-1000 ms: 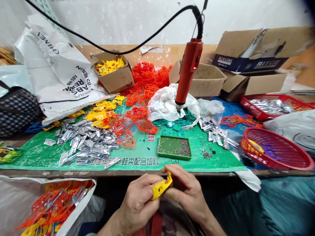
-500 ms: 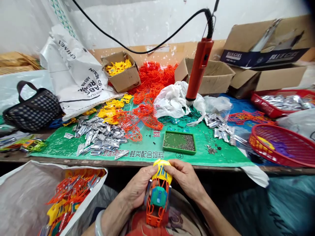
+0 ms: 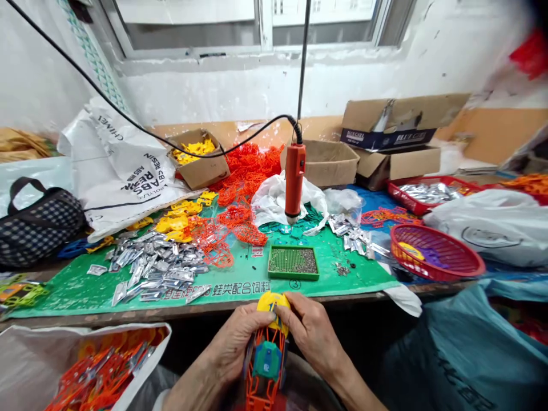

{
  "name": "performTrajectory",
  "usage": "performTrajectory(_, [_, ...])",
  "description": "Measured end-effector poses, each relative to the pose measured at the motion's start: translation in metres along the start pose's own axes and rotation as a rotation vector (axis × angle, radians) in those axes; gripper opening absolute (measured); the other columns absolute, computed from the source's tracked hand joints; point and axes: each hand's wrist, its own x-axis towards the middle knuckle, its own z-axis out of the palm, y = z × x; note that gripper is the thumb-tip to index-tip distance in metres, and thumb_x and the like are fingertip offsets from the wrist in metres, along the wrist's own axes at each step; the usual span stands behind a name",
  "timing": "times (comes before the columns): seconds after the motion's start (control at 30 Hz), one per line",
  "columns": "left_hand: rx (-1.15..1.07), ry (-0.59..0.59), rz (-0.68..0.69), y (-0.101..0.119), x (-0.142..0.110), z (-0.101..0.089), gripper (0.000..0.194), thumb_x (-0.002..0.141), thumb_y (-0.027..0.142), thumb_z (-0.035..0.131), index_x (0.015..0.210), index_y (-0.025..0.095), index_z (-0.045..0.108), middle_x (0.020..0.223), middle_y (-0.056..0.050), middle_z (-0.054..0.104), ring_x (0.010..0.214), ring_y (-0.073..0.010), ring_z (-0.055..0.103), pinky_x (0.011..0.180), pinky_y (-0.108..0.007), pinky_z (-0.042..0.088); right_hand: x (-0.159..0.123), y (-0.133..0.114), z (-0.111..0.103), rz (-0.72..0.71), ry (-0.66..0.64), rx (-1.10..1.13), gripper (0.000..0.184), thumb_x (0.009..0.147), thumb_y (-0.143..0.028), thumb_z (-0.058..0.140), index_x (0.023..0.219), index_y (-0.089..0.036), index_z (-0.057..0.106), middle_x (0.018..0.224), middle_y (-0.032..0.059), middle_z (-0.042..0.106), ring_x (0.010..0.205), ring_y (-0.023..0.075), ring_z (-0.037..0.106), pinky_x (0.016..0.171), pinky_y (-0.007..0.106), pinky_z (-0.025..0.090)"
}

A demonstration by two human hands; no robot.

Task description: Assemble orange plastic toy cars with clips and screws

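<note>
Yellow hood (image 3: pixel 266 301) moved onto orange-and-green car (image 3: pixel 267 361)

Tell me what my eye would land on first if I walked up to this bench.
Probably the red power tool, hanging upright on its cable above the green sheet. Beyond it to the left, a bright tangle of orange-red lattice pieces lies heaped toward the wall. At the near edge, the left hand and right hand hold a yellow, orange and green toy.
</note>
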Motion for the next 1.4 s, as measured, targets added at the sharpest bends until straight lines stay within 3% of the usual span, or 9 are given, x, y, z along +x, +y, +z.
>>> performTrajectory(0.1, [-0.001,0.018,0.027,0.002,-0.004,-0.002,0.022,0.067,0.021,0.083,0.083,0.008,0.077,0.072,-0.007,0.073,0.063,-0.0131,0.063,0.060,-0.020,0.049,0.007,-0.001,-0.008,-0.052,-0.042,-0.028,0.030,0.095,-0.042,0.049,0.087,-0.018,0.066,0.078,0.0044,0.062,0.071,0.0171,0.057,0.067,0.029,0.046])
performTrajectory(0.17, [-0.015,0.053,0.060,0.004,-0.005,-0.004,0.020,0.068,0.023,0.083,0.081,0.009,0.077,0.070,-0.007,0.073,0.059,-0.0125,0.063,0.058,-0.021,0.049,0.021,0.000,-0.024,-0.086,0.038,-0.014,0.027,0.092,-0.042,0.054,0.102,-0.020,0.067,0.091,0.0059,0.063,0.075,0.0174,0.059,0.068,0.030,0.049])
performTrajectory(0.37, [-0.091,0.158,0.053,0.005,0.004,-0.013,0.018,0.065,0.023,0.085,0.074,0.011,0.076,0.064,-0.005,0.072,0.054,-0.0125,0.062,0.053,-0.021,0.049,0.123,0.005,-0.105,-0.136,0.690,-0.080,0.056,0.077,-0.055,0.068,0.122,-0.022,0.060,0.119,0.0123,0.056,0.099,0.0260,0.059,0.074,0.040,0.055])
performTrajectory(0.43, [-0.102,0.167,0.041,0.005,0.010,-0.014,0.019,0.064,0.025,0.086,0.073,0.011,0.076,0.064,-0.004,0.072,0.054,-0.0121,0.062,0.053,-0.020,0.049,0.168,0.004,-0.122,-0.116,0.640,-0.033,0.079,0.063,-0.058,0.077,0.131,-0.023,0.054,0.133,0.0147,0.049,0.112,0.0313,0.056,0.081,0.046,0.054])
performTrajectory(0.53, [-0.090,0.169,0.022,0.010,0.020,-0.013,0.022,0.064,0.028,0.086,0.074,0.011,0.077,0.065,-0.005,0.073,0.054,-0.0118,0.062,0.054,-0.020,0.050,0.229,-0.001,-0.123,-0.160,0.394,0.136,0.094,0.053,-0.055,0.083,0.136,-0.027,0.048,0.137,0.0129,0.048,0.120,0.0329,0.052,0.087,0.049,0.052])
performTrajectory(0.67, [-0.112,0.195,-0.029,0.019,0.029,-0.011,0.028,0.061,0.030,0.088,0.076,0.009,0.077,0.066,-0.007,0.072,0.054,-0.0119,0.061,0.053,-0.020,0.049,0.274,-0.013,-0.099,-0.189,0.171,0.494,0.058,0.054,-0.041,0.082,0.104,-0.022,0.059,0.097,0.0023,0.064,0.088,0.0206,0.061,0.082,0.041,0.052])
performTrajectory(0.8, [-0.135,0.220,-0.063,0.020,0.033,-0.016,0.028,0.061,0.030,0.087,0.078,0.010,0.076,0.065,-0.006,0.072,0.053,-0.0119,0.060,0.052,-0.020,0.048,0.267,-0.024,-0.083,-0.124,0.153,0.639,0.040,0.050,-0.019,0.082,0.083,-0.020,0.060,0.081,-0.0025,0.061,0.074,0.0140,0.058,0.071,0.032,0.051])
performTrajectory(1.1, [-0.149,0.212,-0.103,0.016,0.042,-0.019,0.023,0.065,0.028,0.084,0.078,0.011,0.075,0.064,-0.004,0.069,0.053,-0.0106,0.059,0.052,-0.019,0.047,0.191,-0.015,-0.051,0.047,0.104,0.578,0.037,0.056,-0.020,0.081,0.090,-0.020,0.066,0.084,0.0015,0.072,0.076,0.0187,0.067,0.075,0.038,0.056])
performTrajectory(1.4, [-0.145,0.180,-0.104,0.022,0.045,-0.011,0.026,0.064,0.030,0.085,0.078,0.010,0.075,0.065,-0.005,0.069,0.054,-0.0102,0.057,0.053,-0.019,0.045,0.187,0.005,-0.032,-0.013,0.221,0.553,0.016,0.061,-0.022,0.076,0.068,-0.019,0.062,0.065,-0.0020,0.061,0.056,0.0122,0.053,0.053,0.030,0.046])
